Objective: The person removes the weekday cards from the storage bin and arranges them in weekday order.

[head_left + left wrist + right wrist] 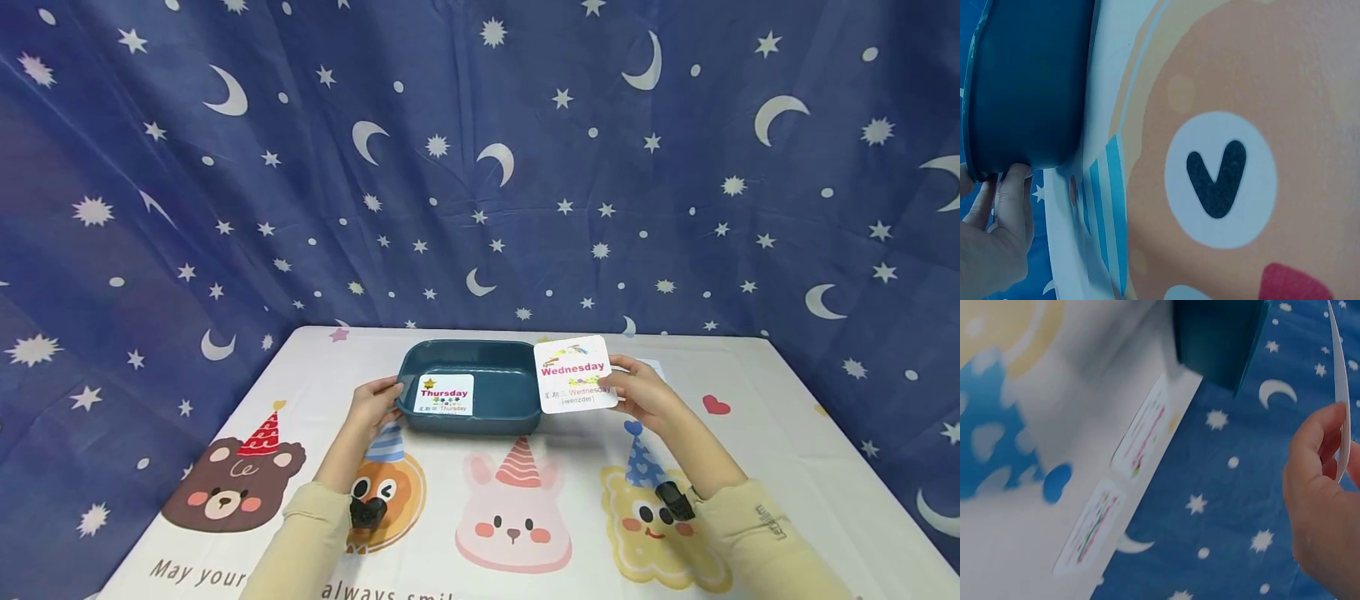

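At left, a person's bare left hand [375,406] pinches the near-left end of a dark teal, round-cornered tray [504,392] of smooth, plastic-looking material, its grip narrowed on the rim, apparently to steady the vessel. The tray lies across the middle of a white surface [787,467] printed with cartoon animals in party hats; whether its base sits fully flat is hard to tell.

Inside the tray, toward its left end, rests a white, rounded-corner paper card reading "Thursday" [444,395], its lower edge partly hidden by the near wall. Its place to one side leaves the tray's right half bare.

A matching white card reading "Wednesday" [573,375] is up in the air at the tray's right end, overlapping the rim in the head view. The person's right hand [643,390] has its grip closed on that card's right edge, digits on both faces, a hold that seems chosen to keep the lettering in sight.

Farther right, partly behind that hand, two more white printed cards, one nearer the tray [1141,434] and one farther off [1088,526], lie flat near the surface's far edge, too slanted to read.
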Available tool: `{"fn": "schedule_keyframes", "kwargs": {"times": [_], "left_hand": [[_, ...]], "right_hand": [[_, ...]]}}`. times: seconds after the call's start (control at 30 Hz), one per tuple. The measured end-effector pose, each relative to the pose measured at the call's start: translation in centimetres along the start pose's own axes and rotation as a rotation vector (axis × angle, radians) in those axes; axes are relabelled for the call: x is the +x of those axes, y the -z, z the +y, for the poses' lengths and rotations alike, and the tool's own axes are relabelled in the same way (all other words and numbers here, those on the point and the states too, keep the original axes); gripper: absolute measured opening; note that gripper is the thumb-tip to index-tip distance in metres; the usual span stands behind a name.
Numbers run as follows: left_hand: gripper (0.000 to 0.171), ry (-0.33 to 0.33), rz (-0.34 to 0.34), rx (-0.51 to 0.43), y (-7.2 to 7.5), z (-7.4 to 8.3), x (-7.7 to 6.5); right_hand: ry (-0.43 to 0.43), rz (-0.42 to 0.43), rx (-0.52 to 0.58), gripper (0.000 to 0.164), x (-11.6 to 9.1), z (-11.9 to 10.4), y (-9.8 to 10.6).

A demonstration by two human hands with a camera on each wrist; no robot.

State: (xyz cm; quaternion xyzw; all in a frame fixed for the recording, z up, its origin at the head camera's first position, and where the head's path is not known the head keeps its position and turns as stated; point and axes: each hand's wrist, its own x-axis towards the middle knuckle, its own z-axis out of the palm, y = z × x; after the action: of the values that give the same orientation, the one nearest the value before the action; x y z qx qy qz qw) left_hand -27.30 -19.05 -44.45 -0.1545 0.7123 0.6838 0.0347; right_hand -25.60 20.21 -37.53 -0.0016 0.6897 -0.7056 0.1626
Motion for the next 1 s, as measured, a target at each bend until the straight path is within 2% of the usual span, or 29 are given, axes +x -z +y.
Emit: {"fn": "schedule_keyframes", "kwargs": {"times": [0.37,0.67,0.77,1.0], "left_hand": [[0.044,0.017,0.022,-0.007,0.6,-0.2,-0.1],[0.044,0.024,0.020,-0.001,0.4,-0.1,-0.1],[0.044,0.020,0.023,-0.002,0.3,0.0,-0.1],[0.043,0.016,0.024,-0.005,0.1,0.0,0.0]], "right_hand": [[-0.062,0.043,0.120,0.071,-1.3,1.0,4.3],[-0.062,0.039,0.152,0.081,-2.3,2.3,8.8],[-0.055,0.096,0.128,0.080,-2.6,2.4,10.2],[-0.103,0.350,0.074,0.080,-3.3,2.5,12.7]]}}
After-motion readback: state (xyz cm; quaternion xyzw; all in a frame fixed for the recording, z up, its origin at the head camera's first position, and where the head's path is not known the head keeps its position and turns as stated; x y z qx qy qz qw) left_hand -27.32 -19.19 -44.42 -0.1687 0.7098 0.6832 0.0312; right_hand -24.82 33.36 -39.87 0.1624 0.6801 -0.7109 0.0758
